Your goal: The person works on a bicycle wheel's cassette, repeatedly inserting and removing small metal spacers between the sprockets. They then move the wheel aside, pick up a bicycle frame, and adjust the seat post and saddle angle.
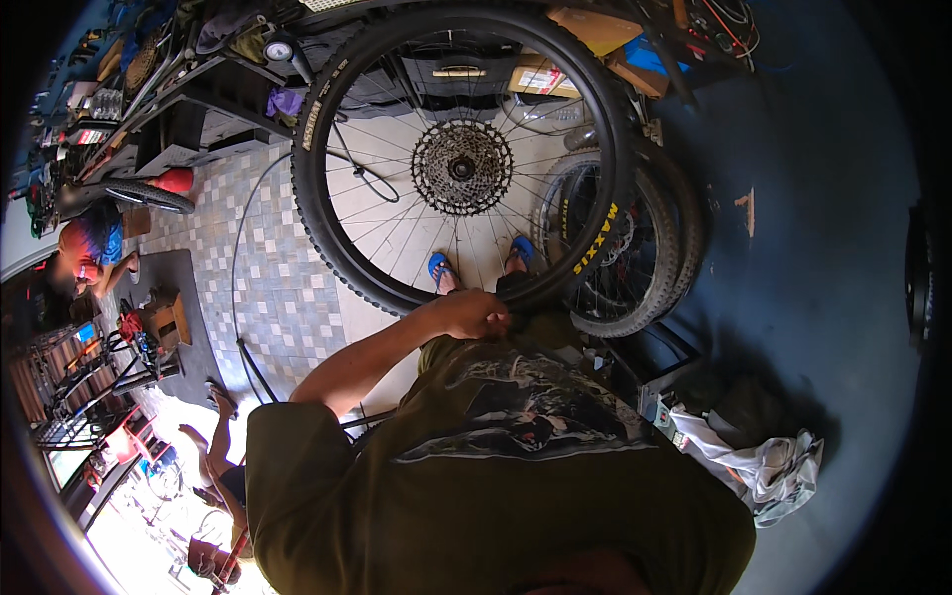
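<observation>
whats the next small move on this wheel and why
Probably work the left hand a little further along the tyre, pressing at the rim. That hand grips the lower edge of the upright wheel, whose cassette faces the camera. The right hand is hidden behind the torso, so it's only a guess.

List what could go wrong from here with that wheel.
1. The left hand grips the tyre at one low spot only; the right hand is out of sight, so the upright wheel could tip or roll sideways.
2. The feet wear open blue sandals right under the rim, so a dropped wheel could hit bare toes.
3. A second wheel leans just behind; a swing could knock it over, or snag the toothed cassette.
</observation>
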`<move>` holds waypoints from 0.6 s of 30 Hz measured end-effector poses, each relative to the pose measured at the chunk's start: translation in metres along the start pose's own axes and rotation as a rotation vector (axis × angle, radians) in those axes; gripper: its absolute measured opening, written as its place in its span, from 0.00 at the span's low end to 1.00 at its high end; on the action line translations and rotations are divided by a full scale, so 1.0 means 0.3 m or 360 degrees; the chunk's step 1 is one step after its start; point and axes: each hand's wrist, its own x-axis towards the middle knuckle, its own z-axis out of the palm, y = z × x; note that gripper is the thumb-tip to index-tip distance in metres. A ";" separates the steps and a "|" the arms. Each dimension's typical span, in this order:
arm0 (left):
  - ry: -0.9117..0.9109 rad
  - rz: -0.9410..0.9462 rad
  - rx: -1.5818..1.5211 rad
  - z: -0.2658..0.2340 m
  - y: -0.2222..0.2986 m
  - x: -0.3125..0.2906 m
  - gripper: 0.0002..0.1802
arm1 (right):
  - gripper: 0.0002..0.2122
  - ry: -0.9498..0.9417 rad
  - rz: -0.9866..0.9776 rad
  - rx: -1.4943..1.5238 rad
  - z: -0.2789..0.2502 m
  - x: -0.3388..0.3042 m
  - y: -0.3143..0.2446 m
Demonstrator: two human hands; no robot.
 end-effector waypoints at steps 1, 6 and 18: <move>-0.0044 -0.0007 0.0095 0.000 -0.001 0.012 0.12 | 0.19 -0.0017 -0.0023 0.0062 0.028 -0.004 0.047; -0.0323 -0.0005 0.0230 -0.022 -0.002 0.056 0.15 | 0.17 -0.0071 -0.0205 0.0190 0.085 0.017 0.120; -0.0316 0.0067 0.0272 -0.020 0.056 0.070 0.09 | 0.13 -0.0126 -0.0435 0.0227 0.105 0.020 0.138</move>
